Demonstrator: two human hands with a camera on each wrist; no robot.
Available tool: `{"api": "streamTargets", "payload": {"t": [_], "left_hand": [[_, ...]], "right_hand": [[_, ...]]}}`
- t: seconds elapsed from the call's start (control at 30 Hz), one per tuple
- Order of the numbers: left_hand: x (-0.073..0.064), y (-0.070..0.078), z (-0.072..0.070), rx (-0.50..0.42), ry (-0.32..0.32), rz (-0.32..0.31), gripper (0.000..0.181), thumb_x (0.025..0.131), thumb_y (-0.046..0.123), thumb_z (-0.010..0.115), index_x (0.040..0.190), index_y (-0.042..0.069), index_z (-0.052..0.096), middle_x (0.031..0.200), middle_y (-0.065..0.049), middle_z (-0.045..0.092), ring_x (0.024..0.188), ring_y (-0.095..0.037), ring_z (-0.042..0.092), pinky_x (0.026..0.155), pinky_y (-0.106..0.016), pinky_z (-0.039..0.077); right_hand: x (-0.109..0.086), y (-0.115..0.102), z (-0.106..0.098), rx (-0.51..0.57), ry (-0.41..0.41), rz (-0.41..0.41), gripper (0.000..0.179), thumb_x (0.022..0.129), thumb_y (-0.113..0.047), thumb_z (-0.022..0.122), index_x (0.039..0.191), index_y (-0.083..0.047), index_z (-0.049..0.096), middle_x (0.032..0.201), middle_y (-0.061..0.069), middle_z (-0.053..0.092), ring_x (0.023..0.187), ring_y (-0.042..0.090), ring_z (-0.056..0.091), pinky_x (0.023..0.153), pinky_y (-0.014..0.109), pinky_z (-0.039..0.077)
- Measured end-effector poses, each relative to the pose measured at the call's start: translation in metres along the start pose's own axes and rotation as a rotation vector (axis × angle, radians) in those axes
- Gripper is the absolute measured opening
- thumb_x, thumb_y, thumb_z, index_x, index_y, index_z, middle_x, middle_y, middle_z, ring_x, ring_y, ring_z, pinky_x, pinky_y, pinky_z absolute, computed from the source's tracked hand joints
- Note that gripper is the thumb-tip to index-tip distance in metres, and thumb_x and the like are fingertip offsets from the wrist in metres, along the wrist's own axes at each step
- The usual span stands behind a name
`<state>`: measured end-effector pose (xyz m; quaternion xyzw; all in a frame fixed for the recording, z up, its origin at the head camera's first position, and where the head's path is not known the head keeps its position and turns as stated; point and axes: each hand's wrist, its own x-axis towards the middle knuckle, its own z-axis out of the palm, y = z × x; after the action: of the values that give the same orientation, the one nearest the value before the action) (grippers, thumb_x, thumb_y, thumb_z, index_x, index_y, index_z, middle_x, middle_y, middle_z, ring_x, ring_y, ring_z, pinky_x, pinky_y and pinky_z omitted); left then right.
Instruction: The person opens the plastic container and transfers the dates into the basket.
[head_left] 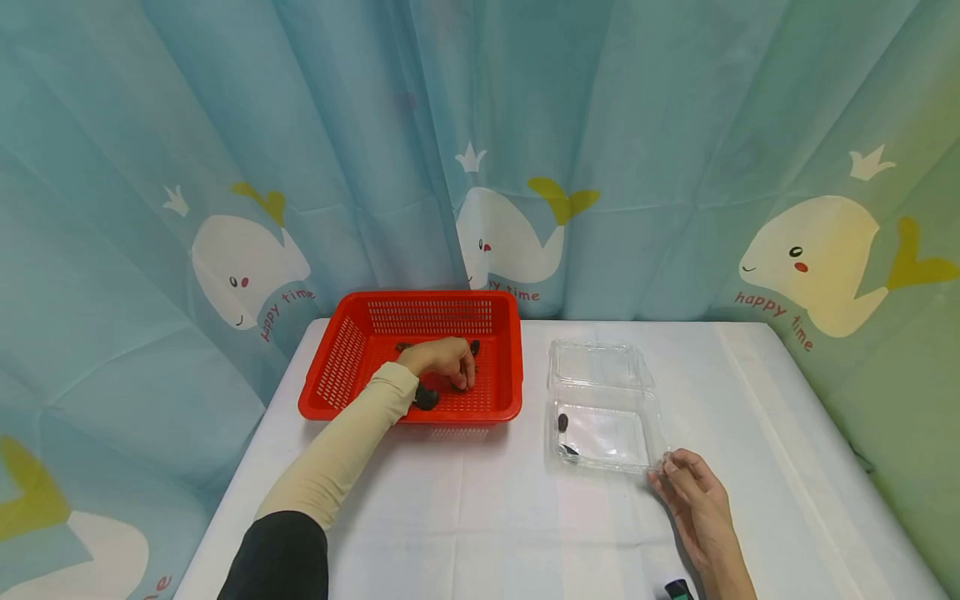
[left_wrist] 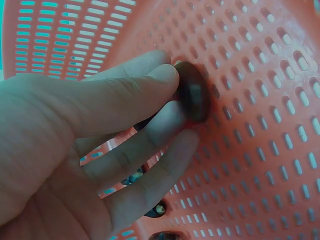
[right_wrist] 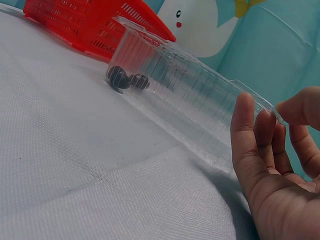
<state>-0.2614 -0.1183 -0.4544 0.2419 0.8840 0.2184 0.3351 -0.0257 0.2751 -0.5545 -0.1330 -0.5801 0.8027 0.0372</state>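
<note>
My left hand point(head_left: 444, 360) reaches down into the red plastic basket point(head_left: 508, 358). In the left wrist view its thumb and fingertips pinch a small dark oval fruit point(left_wrist: 195, 95), glossy and brownish-green at one end, against the basket's slotted floor. Several similar fruits point(left_wrist: 157, 210) lie below the fingers, partly hidden by them. At the front right corner of an opened clear plastic container point(head_left: 607, 429), my right hand point(head_left: 697, 500) grips the rim between thumb and fingers. Two dark fruits point(head_left: 562, 422) lie along the container's left side.
The container's lid point(head_left: 596, 362) is folded back, away from me. A white cloth point(head_left: 525, 517) covers the table. Behind it hangs a blue curtain point(head_left: 660, 167) printed with whales. A small black and green object point(head_left: 678, 589) shows beside the right wrist.
</note>
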Motion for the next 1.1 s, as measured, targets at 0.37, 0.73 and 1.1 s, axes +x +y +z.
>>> {"api": "streamTargets", "payload": {"t": [0.37, 0.73, 1.1], "left_hand": [[-0.005, 0.013, -0.015, 0.106, 0.077, 0.076, 0.012, 0.092, -0.002, 0.073, 0.097, 0.005, 0.082, 0.092, -0.004, 0.078, 0.085, -0.014, 0.062, 0.080, -0.026, 0.057], [-0.021, 0.047, -0.021, 0.063, 0.141, 0.214, 0.011, 0.094, 0.003, 0.073, 0.101, 0.008, 0.080, 0.095, -0.008, 0.077, 0.089, -0.025, 0.070, 0.078, -0.026, 0.057], [-0.031, 0.084, 0.005, 0.035, 0.240, 0.324, 0.016, 0.097, 0.009, 0.073, 0.112, 0.013, 0.075, 0.106, 0.000, 0.075, 0.099, -0.011, 0.067, 0.089, -0.024, 0.056]], "right_hand": [[-0.001, -0.001, 0.000, 0.015, -0.003, -0.005, 0.018, 0.105, -0.003, 0.057, 0.112, -0.017, 0.064, 0.109, -0.010, 0.060, 0.098, 0.002, 0.067, 0.095, 0.023, 0.059], [0.000, -0.001, 0.000, 0.018, -0.005, 0.002, 0.018, 0.105, -0.002, 0.057, 0.112, -0.017, 0.064, 0.109, -0.010, 0.061, 0.097, 0.003, 0.067, 0.095, 0.024, 0.059], [-0.001, 0.000, 0.000, 0.024, -0.016, -0.006, 0.017, 0.105, -0.002, 0.057, 0.112, -0.017, 0.064, 0.110, -0.009, 0.061, 0.098, 0.003, 0.067, 0.095, 0.023, 0.059]]}}
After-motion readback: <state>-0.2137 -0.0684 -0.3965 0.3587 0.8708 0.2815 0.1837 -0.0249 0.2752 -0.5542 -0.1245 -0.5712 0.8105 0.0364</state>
